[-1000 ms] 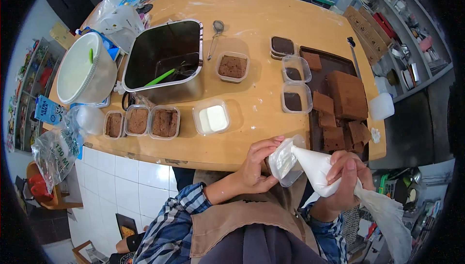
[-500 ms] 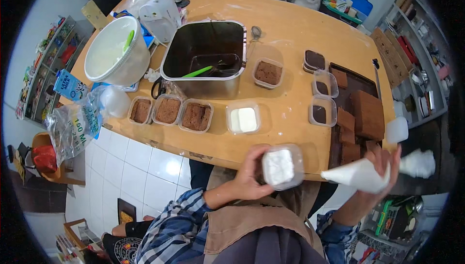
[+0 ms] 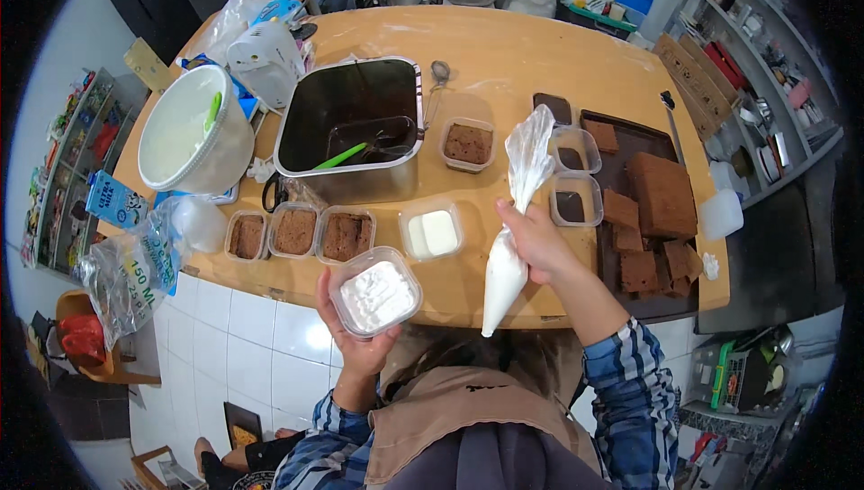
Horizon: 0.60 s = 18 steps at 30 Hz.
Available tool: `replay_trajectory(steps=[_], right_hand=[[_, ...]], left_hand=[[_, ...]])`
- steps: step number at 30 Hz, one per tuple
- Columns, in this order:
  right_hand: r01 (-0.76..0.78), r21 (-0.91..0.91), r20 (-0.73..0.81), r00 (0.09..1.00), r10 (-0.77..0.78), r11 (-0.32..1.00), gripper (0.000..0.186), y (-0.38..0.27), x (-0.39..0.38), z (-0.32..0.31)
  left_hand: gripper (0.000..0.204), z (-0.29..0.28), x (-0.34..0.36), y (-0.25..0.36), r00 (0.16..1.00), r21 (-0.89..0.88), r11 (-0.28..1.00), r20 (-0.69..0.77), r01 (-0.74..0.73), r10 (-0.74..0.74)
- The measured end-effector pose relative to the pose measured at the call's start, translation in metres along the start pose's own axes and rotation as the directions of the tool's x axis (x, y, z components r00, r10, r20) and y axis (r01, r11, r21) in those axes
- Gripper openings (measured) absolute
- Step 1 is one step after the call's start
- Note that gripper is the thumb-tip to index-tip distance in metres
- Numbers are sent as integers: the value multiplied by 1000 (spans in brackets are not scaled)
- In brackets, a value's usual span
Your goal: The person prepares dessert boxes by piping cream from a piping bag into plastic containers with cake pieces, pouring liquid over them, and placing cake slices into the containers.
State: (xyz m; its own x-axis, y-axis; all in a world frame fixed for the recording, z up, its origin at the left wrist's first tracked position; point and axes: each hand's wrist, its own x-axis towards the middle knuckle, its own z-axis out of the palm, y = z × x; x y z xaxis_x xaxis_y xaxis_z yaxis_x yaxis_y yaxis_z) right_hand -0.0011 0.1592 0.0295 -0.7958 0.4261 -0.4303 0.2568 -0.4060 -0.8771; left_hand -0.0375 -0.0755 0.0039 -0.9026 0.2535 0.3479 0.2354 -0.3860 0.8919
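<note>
My left hand [image 3: 355, 346] is closed round a clear square plastic cup [image 3: 375, 292] whose top shows white cream, held level just off the table's near edge. In my right hand [image 3: 537, 242] is a white-filled piping bag [image 3: 507, 278], gripped at its twisted upper part with the tip pointing down. Between the hands and a little beyond stands a cup with a white top [image 3: 432, 233] on the table. Left of it sit several cups of brown cake, among them a cake cup [image 3: 346, 234]. Another cake cup [image 3: 469, 143] stands farther back.
A large metal tin [image 3: 346, 175] holds dark chocolate and a green-handled spatula [image 3: 340, 156]. To its left stands a white bowl [image 3: 193, 130]. At right, a dark tray [image 3: 661, 308] carries cake pieces [image 3: 661, 195], beside cups with dark filling [image 3: 576, 207]. A plastic bag [image 3: 135, 265] hangs over the left edge.
My left hand has moved left with the cream cup. My right hand has come in from the right over the table, and the piping bag now hangs tip down. The view has shifted slightly.
</note>
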Motion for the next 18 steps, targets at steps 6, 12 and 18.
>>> replay_trajectory(steps=[6, 12, 18], right_hand=[[56, -217, -21, 998, -62, 975, 27, 9, 6, -12], [317, -733, -6, 882, -472, 602, 50, 9, 4, -22], [269, -899, 47, 842, -537, 345, 30, -11, -41, -24]], left_hand=[[85, -3, -2, -15, 998, 10, 1000, 56, -5, 5], [85, 4, 1, -12, 995, 87, 995, 85, -55, 48], [86, 5, 2, -17, 989, 66, 989, 71, -133, 128]])
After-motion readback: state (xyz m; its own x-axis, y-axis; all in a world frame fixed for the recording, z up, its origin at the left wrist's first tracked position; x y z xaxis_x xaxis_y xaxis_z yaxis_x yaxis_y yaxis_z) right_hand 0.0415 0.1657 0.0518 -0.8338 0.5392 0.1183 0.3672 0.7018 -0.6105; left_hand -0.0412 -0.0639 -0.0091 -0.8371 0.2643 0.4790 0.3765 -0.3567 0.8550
